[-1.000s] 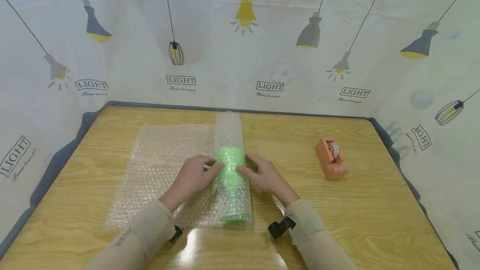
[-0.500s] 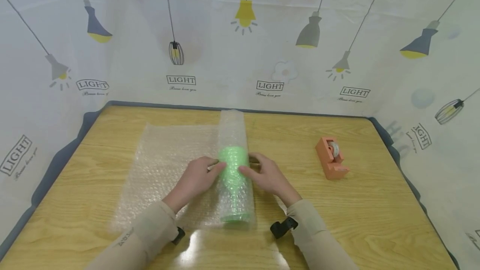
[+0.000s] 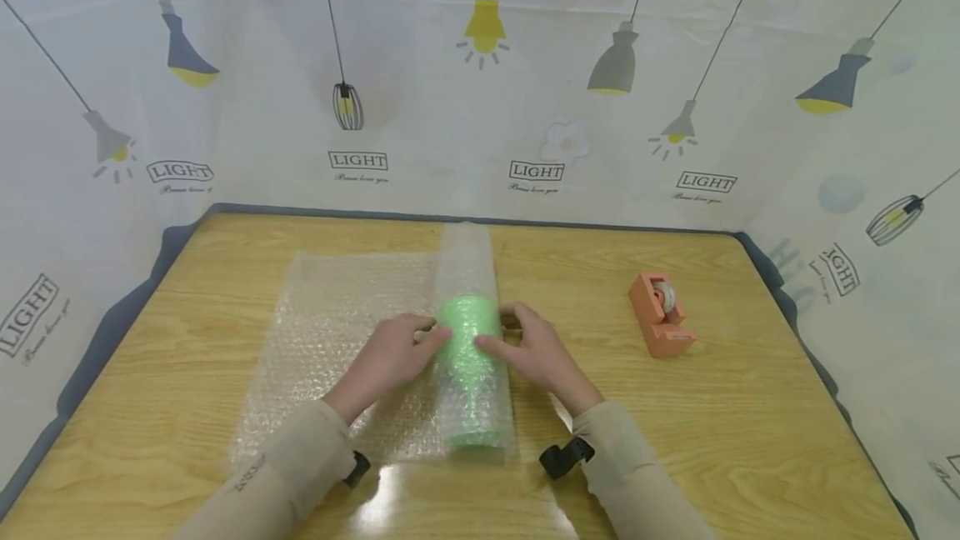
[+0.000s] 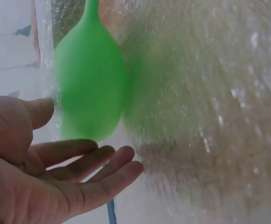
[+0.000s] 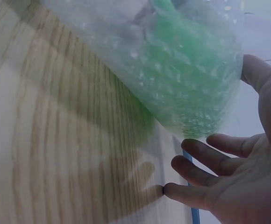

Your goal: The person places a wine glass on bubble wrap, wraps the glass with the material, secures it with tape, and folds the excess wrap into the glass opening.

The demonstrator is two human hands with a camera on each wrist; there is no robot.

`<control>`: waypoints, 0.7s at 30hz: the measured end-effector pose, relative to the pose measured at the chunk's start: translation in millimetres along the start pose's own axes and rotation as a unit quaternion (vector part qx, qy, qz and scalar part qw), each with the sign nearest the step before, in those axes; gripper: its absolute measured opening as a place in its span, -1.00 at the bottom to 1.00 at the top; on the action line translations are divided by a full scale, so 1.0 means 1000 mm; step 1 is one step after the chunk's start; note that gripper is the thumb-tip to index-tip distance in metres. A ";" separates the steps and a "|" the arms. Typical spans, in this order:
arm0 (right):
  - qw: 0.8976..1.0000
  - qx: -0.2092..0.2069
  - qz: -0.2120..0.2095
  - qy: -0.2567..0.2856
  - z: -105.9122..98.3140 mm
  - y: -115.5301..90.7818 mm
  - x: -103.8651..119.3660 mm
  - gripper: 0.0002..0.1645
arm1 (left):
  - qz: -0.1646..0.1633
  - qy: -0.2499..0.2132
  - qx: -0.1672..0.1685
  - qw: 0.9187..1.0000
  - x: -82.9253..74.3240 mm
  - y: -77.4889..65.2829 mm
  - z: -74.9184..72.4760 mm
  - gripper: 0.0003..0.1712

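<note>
A green wine glass (image 3: 470, 340) lies on its side, rolled in bubble wrap (image 3: 337, 332), its bowl away from me and its foot towards me. The loose sheet spreads flat to the left. My left hand (image 3: 395, 350) grips the roll's left side at the bowl, thumb on top. On the other side my right hand (image 3: 536, 347) holds it the same way. In the left wrist view the bare green bowl (image 4: 91, 79) shows between thumb and fingers, inside the open side of the wrap. The right wrist view shows the wrapped bowl (image 5: 191, 70) beside spread fingertips.
An orange tape dispenser (image 3: 660, 317) with a roll of tape stands on the wooden table (image 3: 742, 407) to the right. Behind the table hangs a pale backdrop (image 3: 420, 115) printed with lamps. An empty bubble wrap tube (image 3: 465, 257) extends beyond the bowl towards the back edge.
The roll and the loose sheet have shifted slightly to the right, and both hands with them. The hold on the roll looks the same.
</note>
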State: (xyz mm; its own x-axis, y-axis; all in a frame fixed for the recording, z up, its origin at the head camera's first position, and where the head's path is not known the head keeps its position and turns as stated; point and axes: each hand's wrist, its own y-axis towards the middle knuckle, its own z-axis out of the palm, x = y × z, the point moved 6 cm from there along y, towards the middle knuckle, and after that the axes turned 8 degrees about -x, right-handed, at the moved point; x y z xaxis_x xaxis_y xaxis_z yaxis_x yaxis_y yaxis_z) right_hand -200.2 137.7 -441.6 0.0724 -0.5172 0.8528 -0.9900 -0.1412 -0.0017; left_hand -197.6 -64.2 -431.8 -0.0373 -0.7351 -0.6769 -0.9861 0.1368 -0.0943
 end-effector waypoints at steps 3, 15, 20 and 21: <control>1.000 -0.009 -0.001 -0.003 0.002 0.001 0.002 -0.23 | -0.003 -0.017 -0.023 1.000 0.001 -0.001 -0.006 -0.25; 1.000 -0.028 -0.011 0.002 0.010 0.002 0.011 -0.23 | 0.143 0.020 -0.152 0.978 -0.021 -0.010 -0.023 -0.57; 1.000 -0.030 -0.001 0.003 0.013 0.001 0.014 -0.20 | 0.143 0.039 -0.137 0.979 -0.026 -0.011 -0.021 -0.64; 1.000 -0.031 0.000 0.001 0.014 0.000 0.014 -0.19 | 0.140 0.041 -0.134 0.980 -0.027 -0.011 -0.020 -0.64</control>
State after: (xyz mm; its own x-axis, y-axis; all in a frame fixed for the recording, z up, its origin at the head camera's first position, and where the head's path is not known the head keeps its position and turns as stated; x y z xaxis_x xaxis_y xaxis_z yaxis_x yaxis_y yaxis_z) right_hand -197.9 118.8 -436.5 0.0718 -0.5164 0.8533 -0.9957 -0.0877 0.0307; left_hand -188.9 -59.2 -397.9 -0.3150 -0.7463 -0.5863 -0.9420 0.1704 0.2892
